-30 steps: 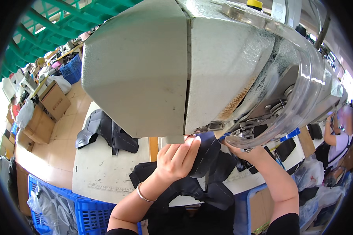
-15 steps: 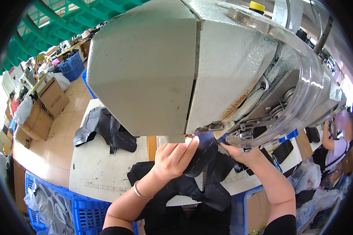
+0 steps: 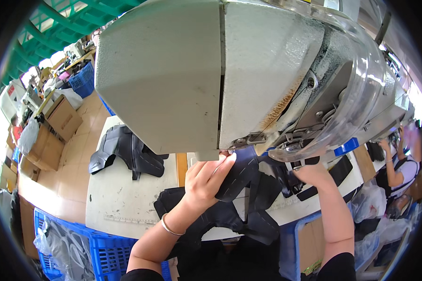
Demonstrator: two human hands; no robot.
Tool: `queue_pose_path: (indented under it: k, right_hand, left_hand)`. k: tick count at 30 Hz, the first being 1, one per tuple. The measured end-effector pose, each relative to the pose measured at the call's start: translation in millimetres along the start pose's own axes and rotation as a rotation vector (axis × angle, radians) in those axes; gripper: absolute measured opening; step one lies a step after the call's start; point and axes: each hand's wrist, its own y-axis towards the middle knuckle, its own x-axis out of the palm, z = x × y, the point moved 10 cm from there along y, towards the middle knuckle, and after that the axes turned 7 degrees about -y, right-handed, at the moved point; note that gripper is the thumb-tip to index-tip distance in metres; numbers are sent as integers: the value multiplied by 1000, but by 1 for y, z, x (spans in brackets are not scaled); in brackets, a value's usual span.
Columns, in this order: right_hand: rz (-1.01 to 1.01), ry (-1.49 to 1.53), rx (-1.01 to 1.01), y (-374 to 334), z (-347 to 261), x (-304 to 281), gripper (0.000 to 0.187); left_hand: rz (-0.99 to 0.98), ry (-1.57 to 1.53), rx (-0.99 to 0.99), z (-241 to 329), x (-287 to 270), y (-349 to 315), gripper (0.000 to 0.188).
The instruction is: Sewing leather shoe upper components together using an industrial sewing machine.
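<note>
Under the head of a large pale sewing machine [image 3: 169,84] lies a black sheet-like workpiece [image 3: 239,182] with cut-out shapes and pale marks along its edges. My left hand [image 3: 205,180], a silver bangle on its wrist, has its fingers bent and closed on the upper left part of this workpiece, close below the machine head. The fingertips are partly hidden by the machine. My right hand [image 3: 314,174] is apart from the workpiece, next to dark items [image 3: 290,180] on the table's right side. Its fingers are largely hidden behind the machine's clear curved guard [image 3: 361,103].
Another black piece [image 3: 126,152] rests at the left of the pale table [image 3: 122,201]. A blue crate [image 3: 103,257] with grey material stands at lower left. Cardboard boxes [image 3: 44,145] are farther left, a green rack [image 3: 70,28] above. Another person [image 3: 401,171] works at far right.
My right hand has left the workpiece's right side and moved rightward to the dark items. My left hand stays at the workpiece. The whole view has shifted slightly.
</note>
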Motion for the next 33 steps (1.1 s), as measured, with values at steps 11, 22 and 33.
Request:
queue_pose_path:
  k: [11,22,33]
  right_hand:
    - [282,1525,136,-12,28,37,22]
    - [-4,1318,76,-104,-69,63,19]
    - [-111,774,177,-111,-65,62,20]
  left_hand:
    - [331,-230,-709,-30,-14,-33,31]
    - [220,-2371,-1444,44,108,-79,45]
    - [-88,-919,-684,27,44,-25,46]
